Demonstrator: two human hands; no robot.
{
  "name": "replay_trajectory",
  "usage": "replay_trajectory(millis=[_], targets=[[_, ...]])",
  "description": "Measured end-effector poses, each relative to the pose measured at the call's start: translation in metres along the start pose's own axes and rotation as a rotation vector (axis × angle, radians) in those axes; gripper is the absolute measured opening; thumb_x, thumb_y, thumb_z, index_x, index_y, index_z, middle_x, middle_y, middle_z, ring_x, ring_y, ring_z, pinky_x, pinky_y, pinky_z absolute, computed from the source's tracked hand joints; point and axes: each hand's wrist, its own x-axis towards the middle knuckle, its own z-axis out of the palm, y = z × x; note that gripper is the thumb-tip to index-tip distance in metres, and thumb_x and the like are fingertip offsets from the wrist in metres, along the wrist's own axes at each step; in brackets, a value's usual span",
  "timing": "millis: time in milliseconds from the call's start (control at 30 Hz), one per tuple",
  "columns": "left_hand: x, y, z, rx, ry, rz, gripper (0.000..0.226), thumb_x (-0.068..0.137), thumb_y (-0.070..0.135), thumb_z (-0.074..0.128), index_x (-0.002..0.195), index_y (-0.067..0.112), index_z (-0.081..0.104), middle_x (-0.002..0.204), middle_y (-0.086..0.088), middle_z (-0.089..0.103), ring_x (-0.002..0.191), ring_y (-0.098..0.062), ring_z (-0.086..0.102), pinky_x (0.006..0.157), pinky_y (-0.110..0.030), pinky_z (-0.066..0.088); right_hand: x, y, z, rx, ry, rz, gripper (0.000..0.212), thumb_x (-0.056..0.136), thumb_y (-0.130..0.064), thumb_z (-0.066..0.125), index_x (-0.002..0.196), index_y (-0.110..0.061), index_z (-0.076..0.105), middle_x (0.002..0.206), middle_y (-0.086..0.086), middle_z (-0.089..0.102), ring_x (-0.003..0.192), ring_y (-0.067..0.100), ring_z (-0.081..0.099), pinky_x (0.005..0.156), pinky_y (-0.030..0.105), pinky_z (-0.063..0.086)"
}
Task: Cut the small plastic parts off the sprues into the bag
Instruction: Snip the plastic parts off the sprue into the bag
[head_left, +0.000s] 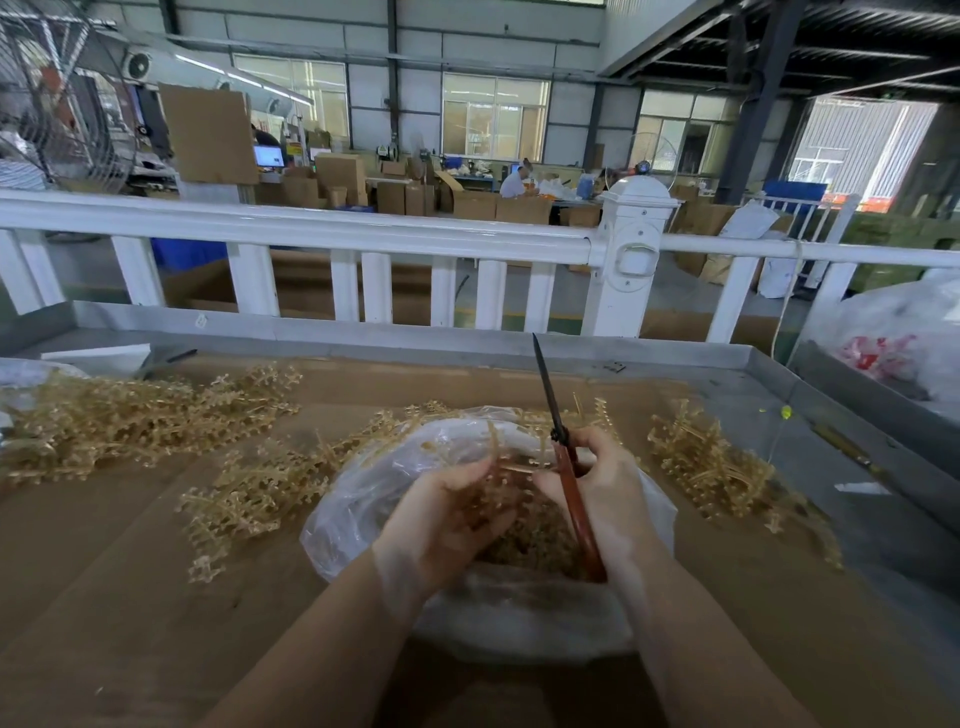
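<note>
Both hands work directly over the open clear plastic bag (363, 499), so anything cut loose should drop straight in among the amber parts (535, 545) already heaped there. The left hand (447, 519) curls its grip round a sprue (511, 467), holding it above the opening. The right hand (602, 493) wraps its grip round the red-handled scissors (574, 499), dark blade (545, 387) pointing up and away. More sprues (130, 421) lie piled on the cardboard-covered worktop (130, 597) on either side, within reach.
</note>
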Motion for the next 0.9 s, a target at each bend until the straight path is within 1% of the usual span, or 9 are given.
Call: replay_trajectory(millis=[133, 233, 300, 400, 533, 600, 700, 800, 900], targets=[[0.004, -0.002, -0.001, -0.003, 0.132, 0.018, 0.03, 0.08, -0.005, 0.064, 0.11, -0.005, 0.058, 0.084, -0.017, 0.07, 0.069, -0.022, 0.071, 0.057, -0.03, 0.058, 0.003, 0.005, -0.002, -0.043, 0.001, 0.021, 0.032, 0.075, -0.005, 0.075, 0.103, -0.013, 0.061, 0.074, -0.011, 0.062, 0.06, -0.015, 0.057, 0.048, 0.004, 0.039], [0.01, -0.001, -0.001, -0.057, 0.212, 0.069, 0.02, 0.085, -0.005, 0.061, 0.105, -0.005, 0.057, 0.076, -0.017, 0.07, 0.064, -0.022, 0.07, 0.052, -0.029, 0.057, 0.0, 0.006, 0.0, -0.074, -0.007, 0.007, 0.025, 0.077, -0.021, 0.078, 0.095, -0.021, 0.061, 0.075, -0.014, 0.062, 0.067, -0.018, 0.056, 0.053, 0.001, 0.038], [0.013, 0.001, 0.0, -0.083, 0.263, 0.075, 0.008, 0.087, -0.001, 0.061, 0.095, -0.001, 0.059, 0.066, -0.014, 0.07, 0.056, -0.021, 0.07, 0.045, -0.028, 0.055, -0.003, 0.004, 0.001, -0.09, -0.044, 0.01, 0.021, 0.079, -0.035, 0.075, 0.09, -0.03, 0.057, 0.077, -0.014, 0.063, 0.07, -0.012, 0.059, 0.056, 0.004, 0.041], [0.018, 0.005, 0.001, -0.133, 0.28, 0.051, 0.004, 0.09, 0.006, 0.06, 0.091, 0.003, 0.062, 0.065, -0.011, 0.071, 0.053, -0.02, 0.069, 0.041, -0.027, 0.052, -0.008, 0.001, 0.004, -0.243, -0.098, -0.024, 0.027, 0.082, -0.051, 0.066, 0.1, -0.034, 0.056, 0.087, -0.016, 0.063, 0.084, 0.0, 0.06, 0.075, 0.016, 0.044], [0.024, 0.008, 0.002, -0.154, 0.306, 0.046, 0.019, 0.089, 0.011, 0.064, 0.106, 0.001, 0.063, 0.079, -0.014, 0.071, 0.061, -0.023, 0.07, 0.048, -0.03, 0.054, -0.018, -0.006, 0.009, -0.28, -0.123, -0.126, 0.026, 0.086, -0.043, 0.065, 0.106, -0.032, 0.053, 0.084, -0.023, 0.059, 0.081, -0.007, 0.056, 0.069, 0.004, 0.042], [0.025, 0.008, 0.003, -0.156, 0.296, 0.052, 0.021, 0.089, 0.008, 0.062, 0.108, 0.0, 0.063, 0.083, -0.016, 0.071, 0.06, -0.023, 0.07, 0.046, -0.029, 0.054, -0.02, -0.006, 0.011, -0.318, -0.129, -0.162, 0.027, 0.087, -0.043, 0.064, 0.108, -0.032, 0.052, 0.087, -0.021, 0.059, 0.082, -0.006, 0.054, 0.071, 0.002, 0.04], [0.024, 0.007, 0.003, -0.129, 0.281, 0.04, 0.018, 0.088, 0.007, 0.063, 0.105, 0.0, 0.064, 0.093, -0.019, 0.07, 0.064, -0.024, 0.071, 0.048, -0.029, 0.056, -0.021, -0.003, 0.016, -0.37, -0.131, -0.182, 0.03, 0.088, -0.041, 0.062, 0.113, -0.028, 0.054, 0.099, -0.016, 0.063, 0.093, -0.001, 0.057, 0.077, 0.007, 0.04], [0.022, 0.005, 0.001, -0.127, 0.281, 0.009, 0.015, 0.087, 0.006, 0.064, 0.101, 0.002, 0.065, 0.092, -0.017, 0.07, 0.07, -0.026, 0.07, 0.05, -0.031, 0.057, -0.021, 0.002, 0.02, -0.415, -0.106, -0.194, 0.034, 0.088, -0.042, 0.062, 0.115, -0.025, 0.054, 0.103, -0.011, 0.065, 0.097, 0.005, 0.059, 0.083, 0.015, 0.044], [0.024, 0.004, -0.002, -0.114, 0.312, 0.008, 0.011, 0.088, 0.005, 0.062, 0.099, 0.005, 0.064, 0.089, -0.014, 0.069, 0.077, -0.024, 0.067, 0.058, -0.034, 0.057, -0.021, 0.006, 0.021, -0.45, -0.076, -0.195, 0.036, 0.087, -0.044, 0.062, 0.116, -0.024, 0.054, 0.101, -0.01, 0.065, 0.096, 0.008, 0.06, 0.083, 0.02, 0.046]])
